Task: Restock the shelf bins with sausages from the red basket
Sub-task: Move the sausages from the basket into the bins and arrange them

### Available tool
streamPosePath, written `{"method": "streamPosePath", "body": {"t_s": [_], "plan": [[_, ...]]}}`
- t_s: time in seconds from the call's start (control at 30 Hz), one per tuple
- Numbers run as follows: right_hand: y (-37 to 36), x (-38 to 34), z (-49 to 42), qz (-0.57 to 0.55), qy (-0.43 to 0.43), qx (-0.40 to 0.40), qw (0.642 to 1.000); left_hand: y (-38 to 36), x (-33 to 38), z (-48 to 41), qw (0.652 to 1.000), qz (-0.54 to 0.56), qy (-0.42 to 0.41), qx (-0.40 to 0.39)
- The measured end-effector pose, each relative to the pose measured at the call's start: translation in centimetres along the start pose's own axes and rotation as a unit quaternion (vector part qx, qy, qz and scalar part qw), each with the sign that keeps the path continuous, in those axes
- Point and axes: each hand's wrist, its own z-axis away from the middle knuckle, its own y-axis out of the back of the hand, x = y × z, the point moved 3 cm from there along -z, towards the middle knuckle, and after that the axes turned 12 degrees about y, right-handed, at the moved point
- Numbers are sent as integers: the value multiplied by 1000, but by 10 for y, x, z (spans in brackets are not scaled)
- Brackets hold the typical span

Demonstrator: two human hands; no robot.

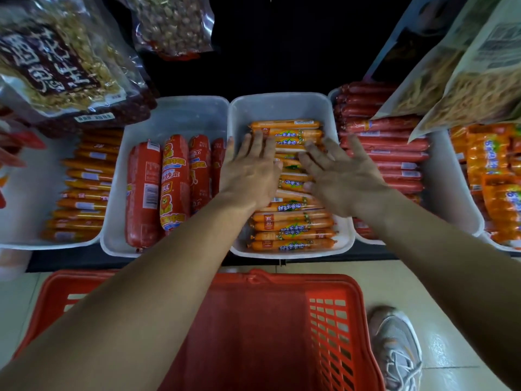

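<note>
Left hand (251, 176) and right hand (344, 179), fingers flat, grip released, press sausages (293, 224) in middle bin (282, 108). Best pressed evenly so rows settle level.

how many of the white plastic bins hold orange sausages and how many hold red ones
white plastic bins of orange sausages: 3
white plastic bins of red sausages: 2
total: 5
</note>
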Motion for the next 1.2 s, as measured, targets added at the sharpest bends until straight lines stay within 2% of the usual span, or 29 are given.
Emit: {"method": "streamPosePath", "body": {"t_s": [0.07,0.17,0.23,0.33,0.5,0.67,0.8,0.93,1.07,1.2], "plan": [[1,7,-8,-6,2,1,1000,-1,-2,11,999,28,-34,-5],[8,11,-8,-3,-8,23,1000,-15,5,28,996,15,-80,-46],[13,11,3,-24,-31,76,996,-26,12,26,996,22,-63,-67],[6,4,26,-89,-51,160,982,-31,20,8,996,70,-36,-51],[-16,-4,36,-135,-42,80,987,-29,31,-23,995,103,-2,-8],[-10,1,12,-74,-58,39,995,-30,23,-22,990,142,-4,-5],[-2,4,-4,-42,-87,43,994,-36,13,-14,985,165,23,-54],[2,3,-6,-61,-103,59,991,-35,15,-20,993,112,7,-25],[-3,4,6,-112,-104,118,981,-36,16,-28,995,98,3,-9],[-13,7,19,-220,-97,208,948,-29,21,-27,995,96,8,6]]}}
